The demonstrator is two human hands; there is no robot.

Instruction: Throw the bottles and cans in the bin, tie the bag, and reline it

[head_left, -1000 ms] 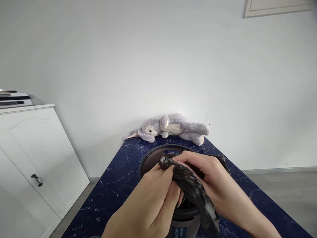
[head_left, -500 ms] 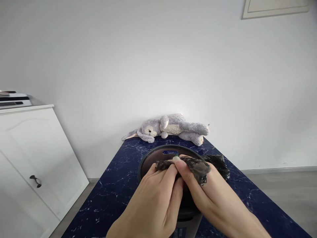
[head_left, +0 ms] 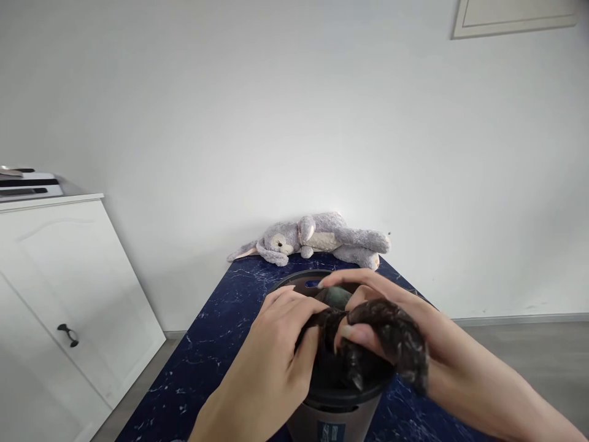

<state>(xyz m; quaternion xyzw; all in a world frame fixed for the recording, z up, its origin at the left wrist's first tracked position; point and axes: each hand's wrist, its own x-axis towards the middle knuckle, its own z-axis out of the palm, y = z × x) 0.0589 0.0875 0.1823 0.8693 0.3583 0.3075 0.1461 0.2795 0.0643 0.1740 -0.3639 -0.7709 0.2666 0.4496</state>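
Both hands work on a black plastic bag (head_left: 407, 347) above the open top of a brownish-grey trash can (head_left: 361, 420) with a dark rim. My left hand (head_left: 273, 344) is closed on the bag at the left, its thumb against the gathered plastic. On the other side my right hand (head_left: 414, 307) pinches the bag between thumb and fingers, its index finger stretched out. A twisted length of plastic drapes over my right hand to the wrist. A dark greenish surface (head_left: 335, 298) shows inside the can behind the hands. The fingers hide much of the bag's middle.
The can stands on a dark blue marbled table (head_left: 197, 362). A grey plush rabbit (head_left: 322, 240) lies along its far edge, against a white wall (head_left: 294, 123). At left stands a white cabinet (head_left: 69, 270) with a black handle.
My hands have come apart a little, my right hand shifting right. The bag, bunched between both hands before, now stretches as a twisted strand over my right hand. More of the can's front shows.
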